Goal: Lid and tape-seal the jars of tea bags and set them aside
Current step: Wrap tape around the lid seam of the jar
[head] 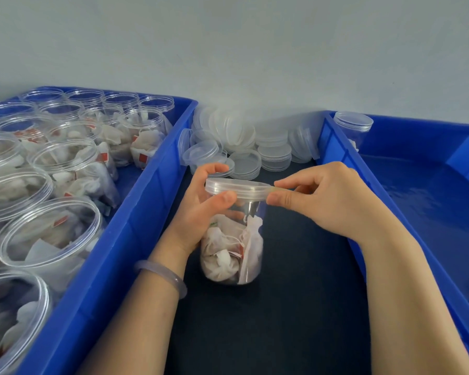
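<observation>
Sealing in progress: left hand (201, 209) grips the clear plastic jar of tea bags (232, 253) at its neck, between two blue plastic crates (136, 239). Right hand (322, 201) pinches the thin tape strip (282, 188) against the translucent lid (236, 186). The jar is likely light, slick and squashy, so hold it near the stiffer neck.

A dark surface (295, 288) spreads beneath the fingers (290, 184), with a blue bin (136, 239) to their left, a second blue bin (417, 207) to their right, a grey wall (255, 50) beyond them and a translucent bangle (173, 276) nearer.
</observation>
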`<state>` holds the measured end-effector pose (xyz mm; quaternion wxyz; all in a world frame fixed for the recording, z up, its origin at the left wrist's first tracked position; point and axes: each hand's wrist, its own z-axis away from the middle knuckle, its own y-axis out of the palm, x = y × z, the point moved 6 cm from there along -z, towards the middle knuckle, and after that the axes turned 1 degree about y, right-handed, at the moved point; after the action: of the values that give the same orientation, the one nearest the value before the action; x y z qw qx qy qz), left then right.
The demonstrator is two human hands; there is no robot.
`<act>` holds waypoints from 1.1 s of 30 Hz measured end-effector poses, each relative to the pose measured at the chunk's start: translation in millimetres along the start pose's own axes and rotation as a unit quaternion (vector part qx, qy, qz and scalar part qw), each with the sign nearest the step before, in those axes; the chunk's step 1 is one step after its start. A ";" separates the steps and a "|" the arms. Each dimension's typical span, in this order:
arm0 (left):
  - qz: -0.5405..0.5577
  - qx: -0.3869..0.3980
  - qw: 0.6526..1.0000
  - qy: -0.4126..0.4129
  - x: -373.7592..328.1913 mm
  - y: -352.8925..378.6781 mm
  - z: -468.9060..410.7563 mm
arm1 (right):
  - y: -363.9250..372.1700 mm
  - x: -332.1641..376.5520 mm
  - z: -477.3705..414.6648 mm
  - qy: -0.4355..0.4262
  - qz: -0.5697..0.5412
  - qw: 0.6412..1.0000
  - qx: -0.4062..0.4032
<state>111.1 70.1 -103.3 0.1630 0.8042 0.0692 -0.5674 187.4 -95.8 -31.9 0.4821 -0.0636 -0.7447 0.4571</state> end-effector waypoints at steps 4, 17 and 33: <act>0.009 0.010 1.000 -0.012 0.0 2.3 -1.4 | 0.0 0.6 -1.6 0.016 -0.002 0.999 0.040; 0.019 0.021 0.998 -0.062 -1.7 8.3 5.6 | 11.1 -2.0 1.4 -0.006 -0.014 0.985 0.174; -0.095 -0.096 0.990 -0.043 -4.0 15.4 8.4 | 18.0 -6.6 20.6 0.002 -0.065 0.987 0.146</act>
<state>106.8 53.0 -99.3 0.1877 0.7496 0.1923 -0.6049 168.6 -101.7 -52.0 0.5167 0.0554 -0.6712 0.5286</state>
